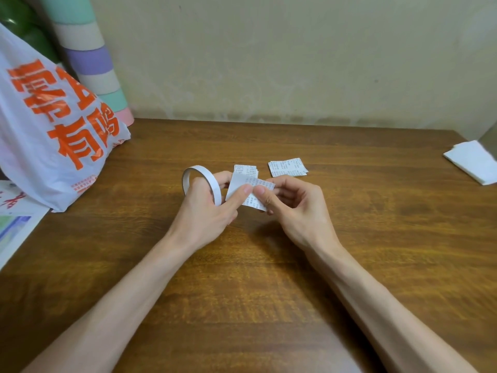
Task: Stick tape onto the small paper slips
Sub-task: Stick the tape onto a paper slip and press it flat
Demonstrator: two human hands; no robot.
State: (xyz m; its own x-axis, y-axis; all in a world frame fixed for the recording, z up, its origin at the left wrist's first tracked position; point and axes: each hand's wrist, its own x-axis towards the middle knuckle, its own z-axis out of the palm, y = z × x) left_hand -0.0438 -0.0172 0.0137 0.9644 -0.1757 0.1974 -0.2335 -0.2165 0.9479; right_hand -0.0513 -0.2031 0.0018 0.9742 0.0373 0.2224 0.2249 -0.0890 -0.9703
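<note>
A thin white tape roll (200, 175) hangs around the fingers of my left hand (207, 208), above the middle of the wooden table (242, 278). Both thumbs pinch a small printed paper slip (252, 191) held in the air between the hands, and my right hand (294, 208) grips its right end. Whether a strip of tape lies on the slip I cannot make out. Behind the hands, a small stack of slips (246, 169) lies on the table. Further right, more slips (287, 166) lie flat, overlapping side by side.
A white plastic bag with orange lettering (53, 130) stands at the left, with a striped pastel roll (91, 57) behind it against the wall. Printed sheets (16, 224) lie at the left edge. Folded white paper (473, 161) rests at the far right.
</note>
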